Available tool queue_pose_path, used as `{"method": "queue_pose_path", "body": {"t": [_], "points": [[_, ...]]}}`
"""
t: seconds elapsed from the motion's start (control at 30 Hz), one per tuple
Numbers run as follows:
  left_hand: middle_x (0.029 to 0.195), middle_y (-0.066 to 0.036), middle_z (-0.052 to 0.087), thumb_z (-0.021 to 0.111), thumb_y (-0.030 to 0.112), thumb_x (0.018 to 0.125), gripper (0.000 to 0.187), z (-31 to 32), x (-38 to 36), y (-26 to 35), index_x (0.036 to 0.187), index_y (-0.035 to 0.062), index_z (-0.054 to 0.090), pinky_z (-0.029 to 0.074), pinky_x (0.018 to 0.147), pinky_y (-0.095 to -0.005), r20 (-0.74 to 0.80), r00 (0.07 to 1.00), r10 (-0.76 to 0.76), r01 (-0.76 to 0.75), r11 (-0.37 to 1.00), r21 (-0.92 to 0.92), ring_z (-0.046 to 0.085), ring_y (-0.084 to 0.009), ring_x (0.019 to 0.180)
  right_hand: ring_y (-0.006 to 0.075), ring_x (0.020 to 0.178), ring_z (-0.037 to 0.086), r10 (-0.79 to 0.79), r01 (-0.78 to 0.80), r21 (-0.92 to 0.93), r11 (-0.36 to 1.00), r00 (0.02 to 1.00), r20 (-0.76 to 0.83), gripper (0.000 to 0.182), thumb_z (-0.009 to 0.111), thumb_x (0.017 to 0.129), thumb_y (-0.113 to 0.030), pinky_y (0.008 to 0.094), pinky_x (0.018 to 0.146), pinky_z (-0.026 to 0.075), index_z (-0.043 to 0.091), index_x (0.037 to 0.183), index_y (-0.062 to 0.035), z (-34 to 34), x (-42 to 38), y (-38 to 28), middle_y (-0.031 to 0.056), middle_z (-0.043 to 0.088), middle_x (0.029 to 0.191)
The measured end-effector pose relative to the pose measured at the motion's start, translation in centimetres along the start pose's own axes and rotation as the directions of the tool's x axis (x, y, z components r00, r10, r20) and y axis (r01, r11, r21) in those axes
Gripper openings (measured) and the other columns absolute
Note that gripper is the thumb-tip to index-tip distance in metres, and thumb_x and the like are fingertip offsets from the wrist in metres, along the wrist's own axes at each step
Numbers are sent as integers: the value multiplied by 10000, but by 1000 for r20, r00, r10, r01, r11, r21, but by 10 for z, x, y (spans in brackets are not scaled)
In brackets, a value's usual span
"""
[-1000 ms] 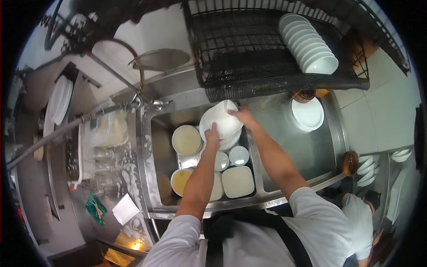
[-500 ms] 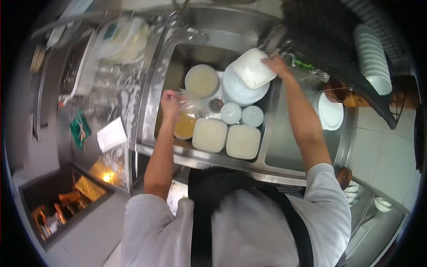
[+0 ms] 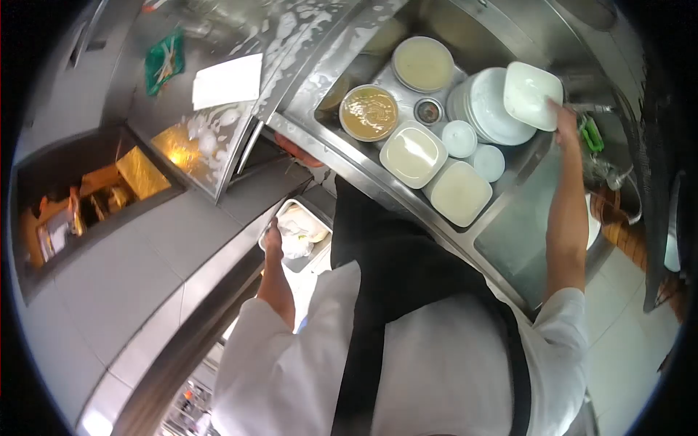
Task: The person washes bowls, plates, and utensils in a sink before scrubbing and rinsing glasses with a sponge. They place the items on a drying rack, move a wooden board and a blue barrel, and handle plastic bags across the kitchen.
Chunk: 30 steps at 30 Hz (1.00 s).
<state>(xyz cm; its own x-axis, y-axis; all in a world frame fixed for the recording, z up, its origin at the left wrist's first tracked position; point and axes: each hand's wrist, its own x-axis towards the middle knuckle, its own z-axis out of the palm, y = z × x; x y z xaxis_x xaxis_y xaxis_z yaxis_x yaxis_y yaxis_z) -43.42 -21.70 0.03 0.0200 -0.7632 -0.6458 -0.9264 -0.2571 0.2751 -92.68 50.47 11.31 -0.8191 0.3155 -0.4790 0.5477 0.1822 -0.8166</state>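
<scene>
My right hand [image 3: 563, 125] grips a white square bowl [image 3: 531, 91] by its edge. The bowl is tilted above a stack of round white plates [image 3: 494, 109] in the sink [image 3: 342, 156]. Down at the left, my left hand [image 3: 273, 238] is at the side of a light rectangular bin [image 3: 320, 218] with crumpled white material inside; its fingers are too small to read. In the sink are a round container of yellow-brown liquid [image 3: 368, 112], a round container of cloudy liquid [image 3: 423, 64], two square white containers [image 3: 413, 154] and two small round white dishes [image 3: 459, 139].
A drain [image 3: 428, 110] lies among the containers. The steel counter at left is sudsy and holds a white rectangular tray [image 3: 227, 81] and a green net-like bundle [image 3: 165, 62]. A recessed box [image 3: 94, 203] with orange items is below it. A green object [image 3: 592, 134] lies beyond the sink's right.
My left hand has left the sink, where it held clear plastic film, and moved down to the bin. My right hand keeps the square bowl over the plates. The view has turned and shifted left.
</scene>
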Motion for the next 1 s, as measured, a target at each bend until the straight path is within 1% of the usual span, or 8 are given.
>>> {"method": "queue_pose_path", "body": {"t": [0.07, 0.13, 0.2, 0.27, 0.4, 0.5, 0.6, 1.0], "points": [[1416, -173, 499, 598, 562, 887, 736, 3, 67, -54, 1378, 18, 525, 371, 1066, -416, 203, 977, 58, -81, 991, 108, 413, -266, 1339, 271, 929, 672, -43, 41, 124, 991, 999, 16, 522, 767, 806, -147, 379, 808, 557, 549, 1212, 99, 2, 3, 26, 175, 654, 1136], [1282, -240, 602, 517, 546, 931, 709, 13, 88, -72, 1289, -64, 568, 442, 999, -436, 173, 983, -57, 18, 975, 220, 559, -373, 1204, 230, 916, 670, 9, 29, 237, 971, 987, -160, 431, 769, 821, -139, 371, 793, 559, 577, 1152, 60, 25, -36, 9, 153, 666, 1047], [1033, -168, 713, 524, 476, 946, 579, 13, 122, -72, 1123, -56, 670, 495, 884, -437, 138, 952, 272, -305, 849, 431, 649, -349, 1016, 211, 717, 671, -26, 56, 201, 978, 988, -149, 331, 758, 787, -118, 349, 565, 532, 615, 1028, 58, 23, -34, 14, 129, 681, 895], [818, -88, 718, 547, 398, 959, 460, -4, -40, 43, 947, -34, 703, 515, 786, -386, 14, 929, 369, -362, 903, 231, 672, -260, 829, 154, 529, 581, 5, 8, 153, 988, 997, -82, 160, 708, 810, -114, 301, 366, 368, 636, 884, 8, 10, -24, 25, 71, 631, 731], [891, -83, 701, 591, 239, 965, 273, 13, -128, 130, 936, -18, 680, 508, 749, -307, 207, 772, 601, -475, 761, -441, 648, -156, 795, 140, 517, 513, 165, -173, -130, 976, 984, -66, 126, 675, 809, -107, 314, 354, 312, 632, 891, -21, -8, -20, 8, 53, 578, 709], [904, -69, 691, 598, 207, 972, 245, 36, -200, 191, 930, -22, 671, 491, 745, -279, 310, 570, 761, -564, 637, -526, 619, -127, 796, 263, 636, 633, -38, -77, -365, 928, 954, -297, 253, 640, 800, -106, 421, 464, 454, 644, 1035, -10, 0, -12, 4, 136, 666, 821], [880, -44, 675, 598, 205, 978, 236, 61, -229, 223, 938, -18, 663, 473, 767, -254, 412, 388, 825, -664, 560, -496, 591, -102, 805, 385, 1021, 652, -498, 267, -820, 506, 867, -25, 531, 598, 776, -130, 496, 843, 531, 583, 1306, -143, 10, -46, -15, 182, 686, 1109], [845, -11, 655, 612, 133, 943, 142, 88, -245, 229, 963, 7, 674, 451, 740, -231, 569, 217, 793, -772, 496, -398, 559, -77, 779, 373, 917, 664, -315, 557, -739, 378, 828, 463, 412, 562, 741, -50, 485, 817, 528, 717, 1105, -163, 65, -199, 32, 156, 701, 996]]}}
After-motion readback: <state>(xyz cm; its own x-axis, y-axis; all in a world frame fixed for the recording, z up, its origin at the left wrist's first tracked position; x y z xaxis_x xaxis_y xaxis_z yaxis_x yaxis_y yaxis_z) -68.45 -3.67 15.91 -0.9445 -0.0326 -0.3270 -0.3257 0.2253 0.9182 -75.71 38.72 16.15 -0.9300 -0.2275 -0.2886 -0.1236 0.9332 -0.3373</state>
